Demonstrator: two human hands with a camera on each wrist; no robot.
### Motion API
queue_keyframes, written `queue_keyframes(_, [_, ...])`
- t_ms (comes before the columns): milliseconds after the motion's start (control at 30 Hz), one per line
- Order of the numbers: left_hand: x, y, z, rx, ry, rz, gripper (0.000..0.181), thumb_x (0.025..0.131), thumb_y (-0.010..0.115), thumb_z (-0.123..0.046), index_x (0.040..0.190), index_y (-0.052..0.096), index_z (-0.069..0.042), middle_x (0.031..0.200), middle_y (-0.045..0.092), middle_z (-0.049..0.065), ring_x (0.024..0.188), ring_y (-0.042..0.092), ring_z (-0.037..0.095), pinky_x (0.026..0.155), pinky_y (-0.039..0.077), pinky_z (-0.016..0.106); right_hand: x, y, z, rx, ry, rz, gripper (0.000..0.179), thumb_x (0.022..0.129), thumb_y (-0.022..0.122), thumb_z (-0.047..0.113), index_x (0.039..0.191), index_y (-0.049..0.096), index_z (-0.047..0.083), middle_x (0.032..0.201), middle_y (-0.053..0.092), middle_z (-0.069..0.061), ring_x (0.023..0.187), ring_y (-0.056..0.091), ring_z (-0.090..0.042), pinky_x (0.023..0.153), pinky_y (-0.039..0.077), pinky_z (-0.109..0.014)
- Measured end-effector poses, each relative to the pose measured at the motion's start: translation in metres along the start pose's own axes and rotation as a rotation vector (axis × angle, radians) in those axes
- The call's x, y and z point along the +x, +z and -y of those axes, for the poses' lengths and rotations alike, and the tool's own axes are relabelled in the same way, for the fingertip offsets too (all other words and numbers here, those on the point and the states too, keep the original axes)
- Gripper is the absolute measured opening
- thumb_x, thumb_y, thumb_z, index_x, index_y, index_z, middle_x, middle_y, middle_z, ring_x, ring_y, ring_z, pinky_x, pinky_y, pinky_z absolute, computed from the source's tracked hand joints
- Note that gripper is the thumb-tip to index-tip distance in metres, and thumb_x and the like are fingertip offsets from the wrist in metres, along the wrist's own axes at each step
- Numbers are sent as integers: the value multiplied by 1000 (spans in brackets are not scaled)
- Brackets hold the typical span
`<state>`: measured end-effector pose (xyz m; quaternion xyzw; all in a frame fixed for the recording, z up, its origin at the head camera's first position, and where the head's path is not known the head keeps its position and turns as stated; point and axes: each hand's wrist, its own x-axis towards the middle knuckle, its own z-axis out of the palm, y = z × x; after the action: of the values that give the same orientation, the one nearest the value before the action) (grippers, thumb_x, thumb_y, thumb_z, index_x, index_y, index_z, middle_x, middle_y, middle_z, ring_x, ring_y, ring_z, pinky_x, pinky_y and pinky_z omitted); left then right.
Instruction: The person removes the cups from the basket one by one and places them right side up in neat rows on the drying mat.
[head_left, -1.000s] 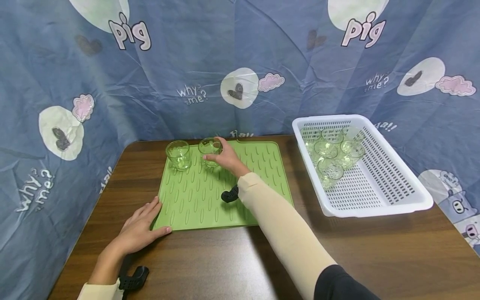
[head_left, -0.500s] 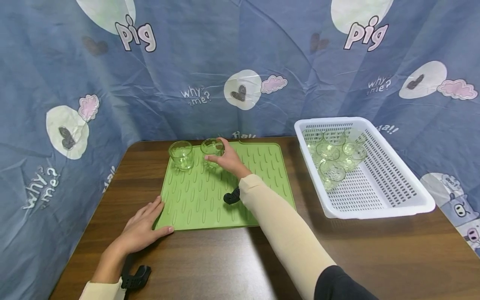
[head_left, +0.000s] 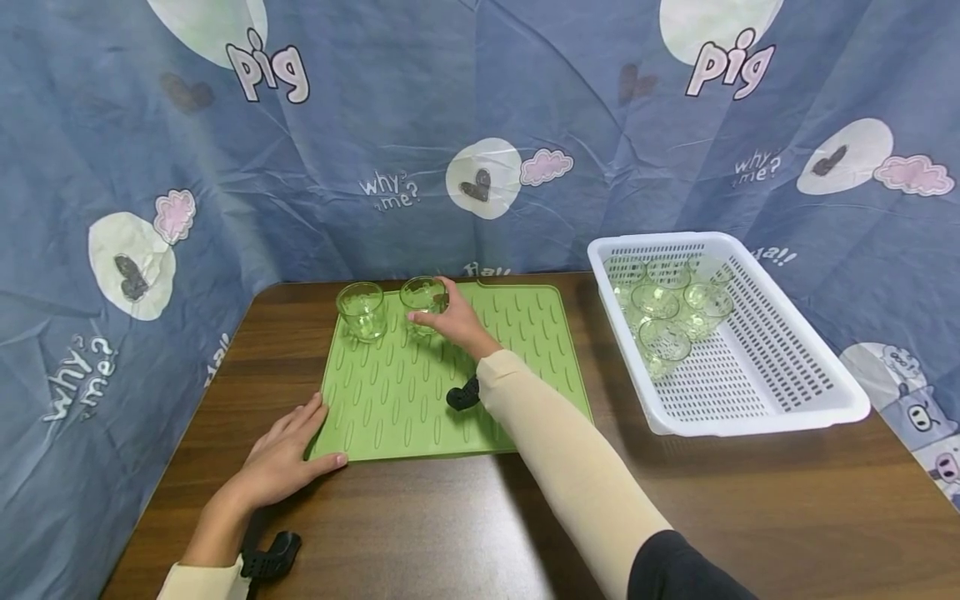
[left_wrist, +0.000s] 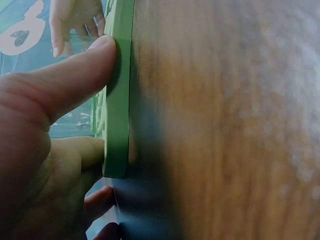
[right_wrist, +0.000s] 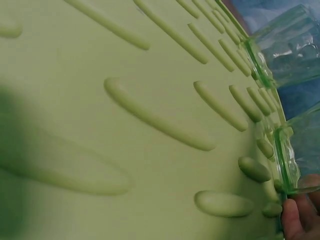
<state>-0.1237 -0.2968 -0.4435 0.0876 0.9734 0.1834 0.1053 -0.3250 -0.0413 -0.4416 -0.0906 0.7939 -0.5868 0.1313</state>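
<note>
A green ridged drying mat (head_left: 450,408) lies on the table. My right hand (head_left: 453,318) grips a clear green-tinted drinking glass (head_left: 422,293), upright at the mat's back edge, thumb on the near side and fingers round the right. To its left, a short gap away, stands a second glass (head_left: 362,312) at the mat's back left corner. In the right wrist view the gripped glass (right_wrist: 306,147) sits on the ridges, with fingertips (right_wrist: 291,219) beside its base. My left hand (head_left: 281,458) rests with spread, fairly straight fingers at the front left corner, its thumb (left_wrist: 80,75) touching the mat's rim.
On the right stands a white perforated plastic basket (head_left: 765,421) with several similar glasses (head_left: 663,346) grouped at its back left. The wooden table (head_left: 420,525) extends in front of the mat. A blue printed cloth (head_left: 315,183) hangs behind the table.
</note>
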Motion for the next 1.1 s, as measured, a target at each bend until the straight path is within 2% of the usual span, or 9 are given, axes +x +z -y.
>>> queue_keyframes(133, [2, 1, -2, -7, 3, 5, 94, 89, 64, -56, 154, 30, 4, 162, 22, 27, 141, 28, 53, 101, 29, 75, -3, -3, 0, -5, 46, -5, 107, 84, 80, 34, 161, 9, 19, 161, 30, -16, 146, 36, -39, 116, 35, -55])
queue_keyframes(233, [4, 2, -3, -22, 0, 16, 95, 89, 64, -56, 154, 29, 4, 163, 21, 27, 142, 26, 53, 102, 28, 75, -6, -8, 0, -24, 22, -21, 108, 84, 79, 39, 161, 5, 20, 167, 18, -13, 151, 26, -37, 120, 29, -55])
queue_keyframes(300, [5, 3, -4, -25, 3, 19, 95, 89, 64, -56, 154, 29, 4, 163, 21, 27, 142, 26, 53, 102, 28, 75, -11, -12, 1, -57, -15, -33, 106, 86, 75, 42, 161, 5, 21, 168, 16, -11, 153, 24, -35, 120, 27, -55])
queue_keyframes(467, [7, 2, -4, -13, 12, 21, 94, 89, 64, -56, 154, 29, 4, 163, 21, 26, 141, 27, 54, 101, 28, 75, -28, -24, 8, -191, -128, -100, 92, 92, 64, 50, 161, 10, 21, 165, 22, -11, 152, 26, -32, 120, 28, -54])
queue_keyframes(633, [7, 2, -2, 11, 13, 23, 95, 89, 64, -56, 154, 29, 4, 162, 21, 27, 140, 28, 54, 101, 30, 74, -49, -36, 30, -266, -204, -178, 79, 94, 63, 43, 157, 25, 15, 159, 35, -11, 148, 34, -30, 119, 32, -51])
queue_keyframes(833, [7, 2, -1, 15, 10, 22, 95, 90, 64, -57, 154, 28, 4, 163, 20, 26, 141, 28, 53, 100, 30, 75, -85, -58, 54, -252, -256, -157, 67, 95, 64, 31, 153, 35, 14, 153, 42, -9, 142, 42, -29, 114, 39, -48])
queue_keyframes(1100, [5, 2, 1, 7, 4, 23, 96, 89, 64, -57, 154, 28, 5, 163, 19, 27, 141, 26, 54, 99, 29, 76, -128, -93, 65, -216, -297, -155, 62, 95, 64, 23, 150, 39, 10, 151, 44, -13, 139, 43, -31, 110, 42, -49])
